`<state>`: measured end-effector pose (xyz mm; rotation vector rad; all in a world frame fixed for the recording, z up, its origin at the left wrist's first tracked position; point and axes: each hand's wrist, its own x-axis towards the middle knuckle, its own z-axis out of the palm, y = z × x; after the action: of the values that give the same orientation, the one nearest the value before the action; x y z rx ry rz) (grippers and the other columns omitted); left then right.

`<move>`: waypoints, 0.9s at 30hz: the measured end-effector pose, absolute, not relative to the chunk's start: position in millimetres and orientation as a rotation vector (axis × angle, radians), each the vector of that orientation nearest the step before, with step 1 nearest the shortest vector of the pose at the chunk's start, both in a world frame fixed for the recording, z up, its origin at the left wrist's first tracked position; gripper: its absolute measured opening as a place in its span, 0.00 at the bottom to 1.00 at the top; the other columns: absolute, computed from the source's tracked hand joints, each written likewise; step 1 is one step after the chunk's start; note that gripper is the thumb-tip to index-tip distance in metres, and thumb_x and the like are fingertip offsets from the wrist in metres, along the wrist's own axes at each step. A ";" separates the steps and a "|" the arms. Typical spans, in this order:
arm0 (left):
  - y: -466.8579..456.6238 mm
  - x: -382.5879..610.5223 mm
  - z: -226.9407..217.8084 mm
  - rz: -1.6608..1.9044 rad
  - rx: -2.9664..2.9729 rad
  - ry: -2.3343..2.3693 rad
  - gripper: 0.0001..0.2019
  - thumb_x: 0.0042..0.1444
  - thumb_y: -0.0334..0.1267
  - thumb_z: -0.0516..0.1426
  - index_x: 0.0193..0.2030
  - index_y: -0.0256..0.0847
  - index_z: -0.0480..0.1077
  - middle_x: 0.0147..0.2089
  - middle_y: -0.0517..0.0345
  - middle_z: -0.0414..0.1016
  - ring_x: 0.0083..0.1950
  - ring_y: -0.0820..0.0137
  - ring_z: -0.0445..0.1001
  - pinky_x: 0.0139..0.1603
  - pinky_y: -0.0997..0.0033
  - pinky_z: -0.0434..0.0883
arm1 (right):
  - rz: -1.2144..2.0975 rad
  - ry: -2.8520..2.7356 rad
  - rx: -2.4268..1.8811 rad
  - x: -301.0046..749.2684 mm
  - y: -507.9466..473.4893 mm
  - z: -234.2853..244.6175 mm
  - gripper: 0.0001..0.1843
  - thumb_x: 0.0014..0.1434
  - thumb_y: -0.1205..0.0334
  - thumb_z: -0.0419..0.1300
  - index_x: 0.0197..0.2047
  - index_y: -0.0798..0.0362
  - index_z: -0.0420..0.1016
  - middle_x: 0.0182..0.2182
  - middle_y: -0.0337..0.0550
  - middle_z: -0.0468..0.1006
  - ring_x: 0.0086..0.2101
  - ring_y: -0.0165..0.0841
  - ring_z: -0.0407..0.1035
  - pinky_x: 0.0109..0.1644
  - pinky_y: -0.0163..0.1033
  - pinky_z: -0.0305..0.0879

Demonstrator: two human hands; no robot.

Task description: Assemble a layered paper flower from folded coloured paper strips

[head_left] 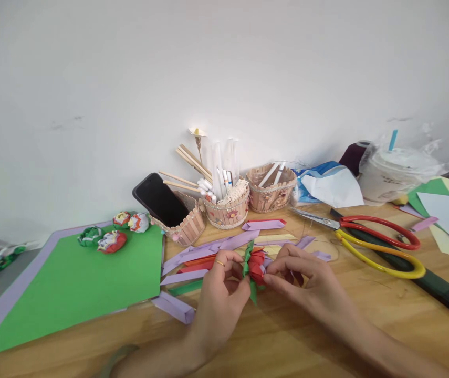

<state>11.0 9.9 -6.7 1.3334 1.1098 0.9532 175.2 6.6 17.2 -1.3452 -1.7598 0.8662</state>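
Note:
Between my two hands is a folded paper flower [256,265], red and lilac with green paper at its left side and below. My left hand [224,286], with a ring on one finger, pinches the green part. The thumb and fingertips of my right hand [301,273] close on the flower's right edge, by its lilac paper. Folded lilac paper strips [202,253] and red-orange strips [196,264] lie on the table just behind and left of the hands. A separate lilac folded strip [175,306] rests left of my left hand.
Red-and-yellow-handled scissors [382,236] lie at right, over a dark long tool [445,291]. Behind stand small wooden-stick baskets [228,214], one holding a phone [161,198]. Finished paper flowers [112,241] sit on green paper [90,283] at left. A lidded cup [389,173] stands back right.

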 end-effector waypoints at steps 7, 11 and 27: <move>10.5 10.0 -0.1 0.995 1.235 1.082 0.06 0.55 0.33 0.52 0.39 0.42 0.57 0.36 0.60 0.68 0.35 0.73 0.68 0.35 0.74 0.64 | 0.787 -1.639 -1.371 179.0 6.5 27.4 0.14 0.58 0.56 0.52 0.28 0.51 0.74 0.26 0.40 0.69 0.28 0.32 0.64 0.31 0.37 0.60; 12.6 10.9 3.6 1.026 1.139 1.033 0.06 0.54 0.35 0.54 0.37 0.41 0.59 0.36 0.59 0.70 0.37 0.72 0.70 0.37 0.73 0.66 | 0.806 -1.623 -1.386 177.5 8.1 23.8 0.10 0.56 0.55 0.56 0.36 0.51 0.73 0.28 0.39 0.71 0.27 0.31 0.65 0.29 0.36 0.62; 21.0 4.9 5.1 0.720 0.682 0.548 0.28 0.55 0.59 0.46 0.50 0.38 0.68 0.40 0.48 0.75 0.37 0.64 0.75 0.29 0.70 0.72 | 0.755 -1.756 -1.119 185.6 7.0 26.6 0.05 0.58 0.60 0.57 0.36 0.48 0.74 0.32 0.43 0.71 0.34 0.33 0.67 0.35 0.36 0.67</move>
<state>4.9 21.0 5.1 0.6822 0.5478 0.7202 185.6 7.0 26.6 -1.1192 -1.7564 0.7554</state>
